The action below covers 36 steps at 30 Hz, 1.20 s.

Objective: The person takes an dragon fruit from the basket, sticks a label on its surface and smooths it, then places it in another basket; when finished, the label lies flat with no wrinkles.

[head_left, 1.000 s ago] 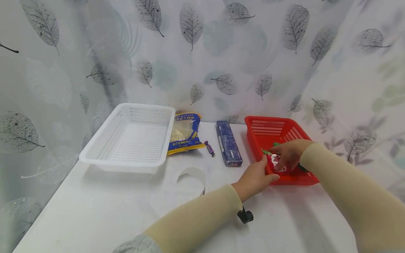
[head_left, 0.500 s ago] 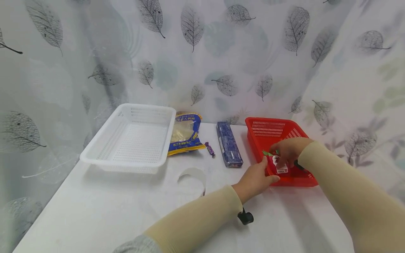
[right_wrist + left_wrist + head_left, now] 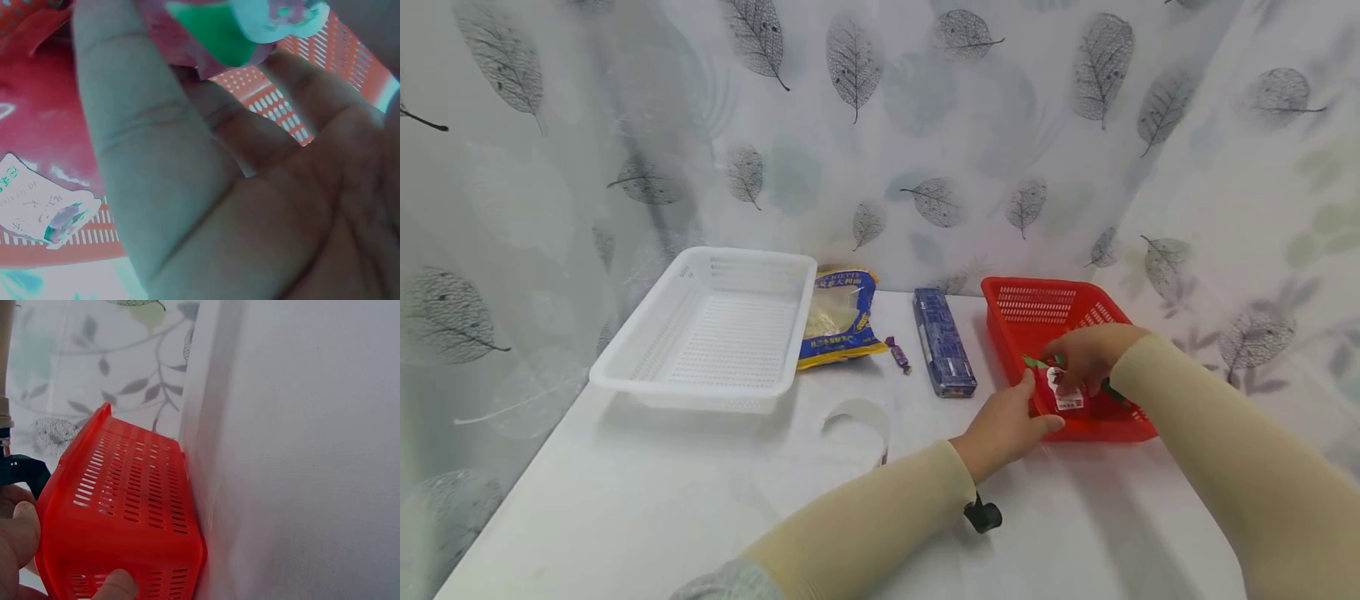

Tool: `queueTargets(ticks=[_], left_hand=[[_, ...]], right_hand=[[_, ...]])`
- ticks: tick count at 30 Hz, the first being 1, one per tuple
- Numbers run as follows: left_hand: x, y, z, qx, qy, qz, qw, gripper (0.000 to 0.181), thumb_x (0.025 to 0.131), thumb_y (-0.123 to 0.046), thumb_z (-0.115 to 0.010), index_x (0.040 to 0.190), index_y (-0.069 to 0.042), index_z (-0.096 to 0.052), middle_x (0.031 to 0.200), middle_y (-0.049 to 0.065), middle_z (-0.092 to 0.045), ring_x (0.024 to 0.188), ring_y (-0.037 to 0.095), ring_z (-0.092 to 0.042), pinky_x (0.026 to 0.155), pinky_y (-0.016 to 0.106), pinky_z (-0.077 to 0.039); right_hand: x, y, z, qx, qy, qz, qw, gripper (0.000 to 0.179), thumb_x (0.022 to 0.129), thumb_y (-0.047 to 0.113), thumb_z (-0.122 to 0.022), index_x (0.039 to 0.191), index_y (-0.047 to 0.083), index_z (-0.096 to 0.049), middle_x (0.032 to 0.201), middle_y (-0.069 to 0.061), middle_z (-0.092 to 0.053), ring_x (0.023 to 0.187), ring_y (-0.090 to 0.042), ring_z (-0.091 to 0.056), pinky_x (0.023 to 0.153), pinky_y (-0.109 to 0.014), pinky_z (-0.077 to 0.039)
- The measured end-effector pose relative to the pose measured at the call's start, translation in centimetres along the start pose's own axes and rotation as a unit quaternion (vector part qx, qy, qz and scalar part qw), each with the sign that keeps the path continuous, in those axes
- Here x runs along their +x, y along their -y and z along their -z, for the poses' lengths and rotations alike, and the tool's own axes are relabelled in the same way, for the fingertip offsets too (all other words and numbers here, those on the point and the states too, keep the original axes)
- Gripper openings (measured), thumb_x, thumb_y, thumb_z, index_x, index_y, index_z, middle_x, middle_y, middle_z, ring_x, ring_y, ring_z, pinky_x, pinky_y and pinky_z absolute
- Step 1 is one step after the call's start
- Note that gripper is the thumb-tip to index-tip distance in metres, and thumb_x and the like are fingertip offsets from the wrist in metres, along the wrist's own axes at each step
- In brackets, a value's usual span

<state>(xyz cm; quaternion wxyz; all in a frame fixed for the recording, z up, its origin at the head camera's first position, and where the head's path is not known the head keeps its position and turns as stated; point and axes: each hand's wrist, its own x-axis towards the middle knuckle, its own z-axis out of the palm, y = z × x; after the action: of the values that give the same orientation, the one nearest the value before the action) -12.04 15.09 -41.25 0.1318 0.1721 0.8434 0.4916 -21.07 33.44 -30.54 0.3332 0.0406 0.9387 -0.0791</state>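
Note:
My left hand (image 3: 1003, 425) grips the near left corner of the red plastic basket (image 3: 1030, 292). In the left wrist view its thumb (image 3: 119, 586) lies on the outer slotted wall, with other fingers up at the rim. Inside the basket, my right hand (image 3: 1090, 354) reaches down from the right over a shiny red packet (image 3: 1067, 402) with a white label. The right wrist view shows bent fingers round a red wrapper with a green and white print (image 3: 219, 31). Another stretch of red wrapping (image 3: 44, 119) with a white label lies left of the fingers. The right fingertips are partly hidden.
Left on the white table (image 3: 625, 500) stands a white basket (image 3: 700, 388). Beside it are a blue and yellow pasta bag (image 3: 838, 337), a small purple wrapped candy (image 3: 897, 356) and a long blue box (image 3: 943, 342). A curved white strip (image 3: 868, 412) lies nearer. Leaf-patterned curtain hangs behind.
Inside the red basket, my right hand has shifted slightly, and more of the packet's white label shows than a second ago. My left hand stays on the basket corner.

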Motion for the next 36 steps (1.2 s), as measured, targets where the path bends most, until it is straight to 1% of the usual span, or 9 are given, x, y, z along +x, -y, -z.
queueTargets(ticks=[3,5,11,18,23,27,30,36], left_hand=[[0.1,0.1,0.1,0.002,0.0,-0.001,1.0,0.089,0.094,-0.046,-0.079,0.168,-0.033,-0.031,0.156,-0.014,-0.058,0.135,0.014,-0.063,0.098,0.032,-0.063],[0.1,0.2,0.1,0.002,0.003,0.0,1.0,0.089,0.094,-0.047,-0.079,0.168,-0.032,-0.031,0.155,-0.014,-0.058,0.134,0.014,-0.063,0.098,0.032,-0.063],[0.4,0.6,0.7,0.007,-0.002,-0.006,1.0,0.089,0.095,-0.049,-0.078,0.169,-0.033,-0.03,0.156,-0.013,-0.058,0.135,0.015,-0.062,0.099,0.033,-0.063],[0.4,1.1,1.2,0.008,-0.008,0.008,0.9999,0.089,0.095,-0.048,-0.077,0.169,-0.033,-0.03,0.159,-0.013,-0.055,0.14,0.017,-0.06,0.098,0.032,-0.063],[0.6,0.9,1.3,0.014,-0.007,0.002,0.9999,0.089,0.095,-0.048,-0.077,0.169,-0.033,-0.029,0.157,-0.013,-0.057,0.138,0.016,-0.061,0.097,0.031,-0.063],[0.6,0.7,1.1,0.021,0.001,0.003,0.9998,0.089,0.096,-0.049,-0.076,0.169,-0.033,-0.029,0.157,-0.014,-0.056,0.14,0.016,-0.06,0.1,0.032,-0.062],[0.4,0.6,1.0,0.024,0.002,0.002,0.9997,0.088,0.096,-0.049,-0.076,0.169,-0.033,-0.029,0.158,-0.013,-0.056,0.141,0.017,-0.059,0.101,0.034,-0.062],[0.2,0.6,1.2,0.035,0.004,-0.002,0.9994,0.089,0.096,-0.049,-0.076,0.169,-0.032,-0.029,0.159,-0.013,-0.055,0.141,0.016,-0.059,0.101,0.033,-0.062]], right_hand=[[-0.1,0.1,-0.2,0.014,0.001,0.006,0.9999,0.118,0.064,0.042,-0.101,0.163,0.015,-0.043,0.137,-0.022,-0.06,0.118,-0.041,-0.061,0.081,-0.05,-0.067],[-0.2,0.1,-0.3,0.025,-0.001,0.004,0.9997,0.118,0.064,0.041,-0.101,0.163,0.015,-0.042,0.138,-0.022,-0.058,0.121,-0.043,-0.058,0.083,-0.051,-0.067],[0.0,0.5,-0.2,0.012,-0.012,0.016,0.9997,0.118,0.064,0.039,-0.102,0.163,0.015,-0.042,0.141,-0.024,-0.055,0.124,-0.046,-0.056,0.081,-0.05,-0.068],[1.0,1.0,-0.2,0.011,0.0,0.021,0.9997,0.119,0.067,0.039,-0.101,0.165,0.015,-0.038,0.145,-0.026,-0.054,0.123,-0.045,-0.057,0.084,-0.049,-0.067],[1.5,0.5,-0.2,0.008,-0.004,0.023,0.9997,0.12,0.067,0.039,-0.1,0.165,0.014,-0.036,0.145,-0.025,-0.052,0.122,-0.044,-0.058,0.085,-0.05,-0.067],[1.4,0.0,-0.3,0.007,0.002,0.022,0.9997,0.123,0.065,0.041,-0.101,0.166,0.014,-0.035,0.144,-0.025,-0.053,0.121,-0.043,-0.059,0.082,-0.048,-0.068],[1.6,-0.2,-0.4,0.006,0.004,0.024,0.9997,0.124,0.065,0.041,-0.101,0.166,0.014,-0.035,0.144,-0.026,-0.054,0.12,-0.042,-0.06,0.079,-0.047,-0.068],[1.5,-0.2,-0.4,0.012,0.004,0.025,0.9996,0.124,0.066,0.041,-0.101,0.166,0.012,-0.033,0.145,-0.026,-0.054,0.117,-0.041,-0.062,0.082,-0.049,-0.067]])
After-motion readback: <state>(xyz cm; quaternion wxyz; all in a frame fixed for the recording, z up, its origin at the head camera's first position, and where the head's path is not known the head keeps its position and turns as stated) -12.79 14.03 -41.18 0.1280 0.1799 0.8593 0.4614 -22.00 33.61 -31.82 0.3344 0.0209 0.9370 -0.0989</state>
